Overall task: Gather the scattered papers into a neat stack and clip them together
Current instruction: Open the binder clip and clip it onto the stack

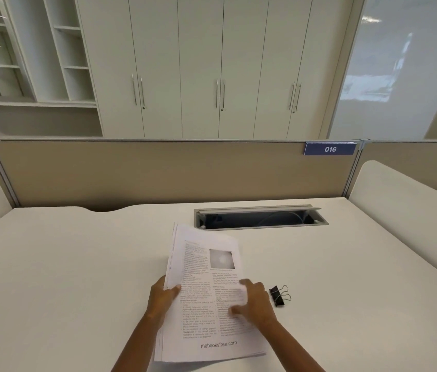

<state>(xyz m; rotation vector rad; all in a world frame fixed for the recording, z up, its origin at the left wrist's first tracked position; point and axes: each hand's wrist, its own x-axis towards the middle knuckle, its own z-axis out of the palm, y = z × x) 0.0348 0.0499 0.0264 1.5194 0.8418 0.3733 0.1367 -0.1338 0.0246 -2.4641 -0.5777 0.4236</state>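
Papers: stack (pixel 206 291) mid-table, sheets uneven along the left and bottom edges.
Left hand (pixel 162 296): thumb on top, pinching the stack's left edge.
Right hand (pixel 255 304): blurred; fingers curled over the right edge, seemingly gripping.
Clip (pixel 279 295): on the table (pixel 77 264), just right of the right hand.
Risk: sheets could slide askew if either grip eases; a rightward sweep could knock the clip.
Room: open table on both sides, with the cable slot (pixel 260 218) just beyond the far edge.

Printed in white on a blue plate (pixel 330 149) at two o'clock, fixed to the top edge of the partition (pixel 158 173): "016". Along the foot of the top page of the paper stack (pixel 201 277), at six o'clock: "mebooksfree.com". Body print on that page too small and blurred to read.
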